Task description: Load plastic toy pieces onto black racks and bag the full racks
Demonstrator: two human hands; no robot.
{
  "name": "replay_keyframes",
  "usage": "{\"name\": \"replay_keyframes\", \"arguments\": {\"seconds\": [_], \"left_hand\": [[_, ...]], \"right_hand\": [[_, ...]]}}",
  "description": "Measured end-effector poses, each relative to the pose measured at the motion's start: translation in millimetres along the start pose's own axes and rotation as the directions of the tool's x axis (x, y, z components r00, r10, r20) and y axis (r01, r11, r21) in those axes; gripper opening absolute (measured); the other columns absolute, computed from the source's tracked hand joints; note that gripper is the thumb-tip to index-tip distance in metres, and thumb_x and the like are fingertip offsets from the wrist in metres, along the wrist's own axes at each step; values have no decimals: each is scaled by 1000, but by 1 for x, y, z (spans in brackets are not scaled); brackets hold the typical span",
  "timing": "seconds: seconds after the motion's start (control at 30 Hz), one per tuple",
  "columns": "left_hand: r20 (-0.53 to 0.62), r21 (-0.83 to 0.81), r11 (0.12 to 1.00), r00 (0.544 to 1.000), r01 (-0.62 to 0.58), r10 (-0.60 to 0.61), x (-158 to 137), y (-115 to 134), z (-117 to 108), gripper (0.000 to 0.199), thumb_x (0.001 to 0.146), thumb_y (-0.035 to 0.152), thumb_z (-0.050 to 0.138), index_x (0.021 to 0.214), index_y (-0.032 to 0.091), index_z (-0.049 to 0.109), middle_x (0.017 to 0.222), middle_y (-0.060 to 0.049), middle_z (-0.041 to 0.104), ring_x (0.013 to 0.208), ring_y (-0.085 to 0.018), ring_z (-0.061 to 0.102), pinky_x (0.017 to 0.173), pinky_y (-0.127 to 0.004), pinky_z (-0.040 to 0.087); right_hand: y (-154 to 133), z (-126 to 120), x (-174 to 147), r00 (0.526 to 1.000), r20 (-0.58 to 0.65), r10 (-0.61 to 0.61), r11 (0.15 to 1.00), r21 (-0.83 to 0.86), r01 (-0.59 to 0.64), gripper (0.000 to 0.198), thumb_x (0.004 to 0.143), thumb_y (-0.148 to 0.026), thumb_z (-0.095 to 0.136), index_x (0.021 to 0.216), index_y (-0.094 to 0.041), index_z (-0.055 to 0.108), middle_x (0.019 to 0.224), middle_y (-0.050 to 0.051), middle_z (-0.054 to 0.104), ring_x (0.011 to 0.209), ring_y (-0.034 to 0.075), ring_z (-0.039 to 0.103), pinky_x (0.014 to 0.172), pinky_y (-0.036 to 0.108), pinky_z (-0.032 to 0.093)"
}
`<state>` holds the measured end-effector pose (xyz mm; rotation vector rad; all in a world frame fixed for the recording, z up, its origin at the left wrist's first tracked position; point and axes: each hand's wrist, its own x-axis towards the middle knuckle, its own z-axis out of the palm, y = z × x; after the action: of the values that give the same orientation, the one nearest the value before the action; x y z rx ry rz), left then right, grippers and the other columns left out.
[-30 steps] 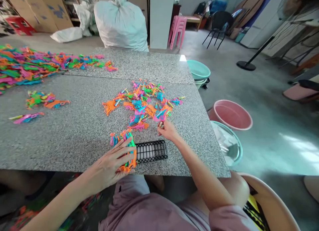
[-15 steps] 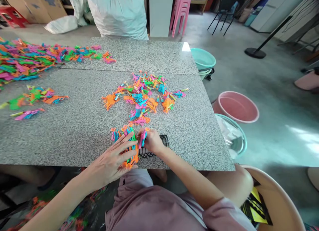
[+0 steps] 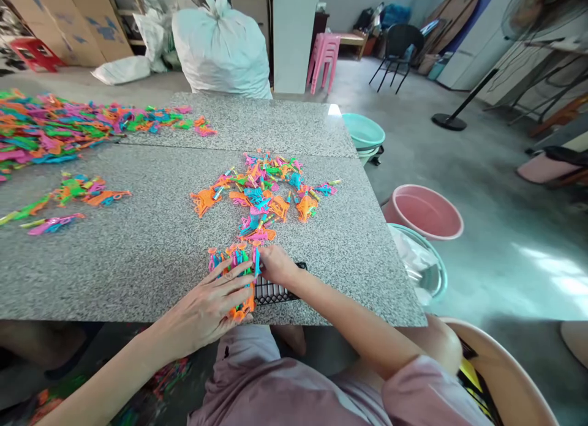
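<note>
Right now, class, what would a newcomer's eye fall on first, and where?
Probably the bright plastic pieces heaped in the middle of the speckled table, and the larger pile at far left. Next, the left hand spread over a row of pieces at the left end of the black rack, and the right hand holding a pink-and-blue piece. Beyond the table's far edge, a big tied white sack stands out.
</note>
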<state>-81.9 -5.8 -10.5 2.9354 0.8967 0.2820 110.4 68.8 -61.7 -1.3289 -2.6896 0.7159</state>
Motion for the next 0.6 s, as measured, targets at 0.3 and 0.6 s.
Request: {"name": "replay_keyframes", "arguments": {"seconds": [0.3, 0.6], "left_hand": [[-69, 23, 999, 997, -25, 27, 3, 4, -5, 29, 92, 18, 57, 120, 19, 62, 130, -6, 66, 131, -23, 52, 123, -43, 25], [-4, -59, 998, 1000, -17, 17, 3, -1, -3, 35, 96, 31, 60, 130, 23, 60, 139, -5, 62, 134, -20, 50, 123, -41, 27]], "right_hand": [[-8, -5, 2, 999, -25, -22, 1000, 18, 23, 22, 90, -24, 59, 107, -18, 72, 94, 11, 76, 91, 25, 71, 78, 29, 51], [-2, 10, -6, 993, -112, -31, 993, 107, 43, 38, 86, -21, 62, 124, -22, 66, 92, 6, 76, 86, 22, 71, 75, 27, 48]]}}
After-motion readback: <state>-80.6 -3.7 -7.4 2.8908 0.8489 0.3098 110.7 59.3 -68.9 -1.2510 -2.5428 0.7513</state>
